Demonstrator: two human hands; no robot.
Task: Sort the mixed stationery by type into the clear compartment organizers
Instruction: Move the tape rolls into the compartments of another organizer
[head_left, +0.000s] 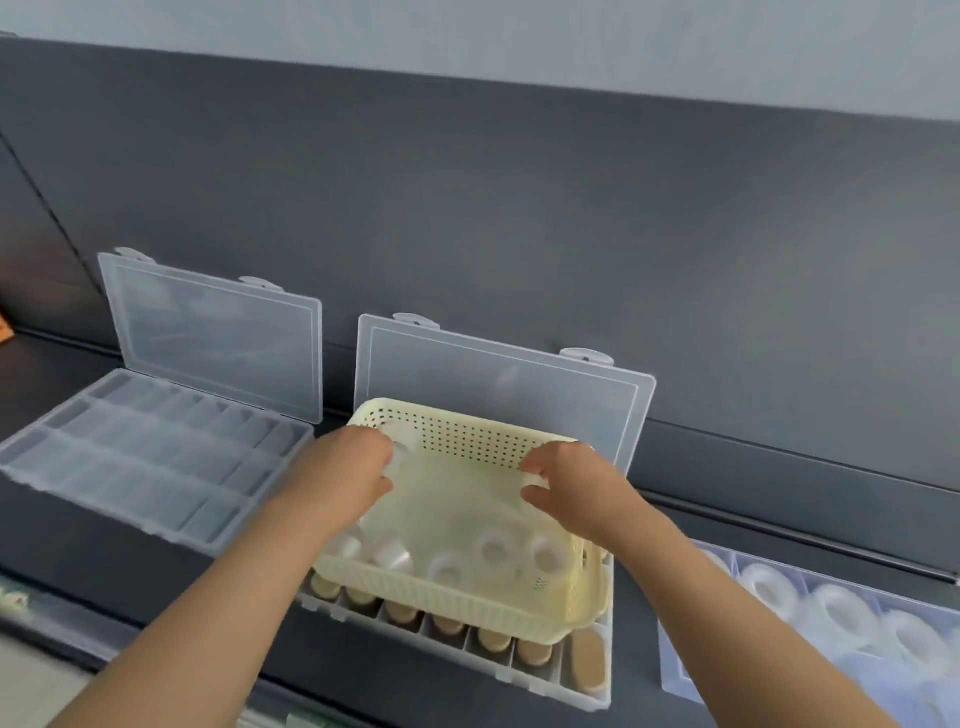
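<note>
**Both hands in the basket, each lifting out a piece**

The fingers of the left hand (353, 470) curl around a translucent roll (402, 449) at the far left of the basket, though blur hides exactly how they lie. On the right hand (571, 480), the thumb and curled fingers pinch a small white piece (535, 478) against the basket's right side. What that piece is cannot be told.

Around them is the cream perforated basket (467, 431), which rests on top of the middle organizer (415, 640). More clear tape rolls (496, 551) lie along its near wall. Under the basket, the organizer's near row of compartments holds tan rolls (535, 652). The left organizer (130, 457) sits open with nothing visible in it. The right organizer (670, 665), at the frame's edge, already holds clear tape rings (841, 613).

The step in hand looks like taking tape out to be sorted. To do it well, each hand should lift straight up over the basket wall, because a snag could shift the basket on its perch. The clear rolls probably belong with their kind on the right. They are smooth and light, so a firm grip across the ring is safer than fingertips on the rim.
</note>
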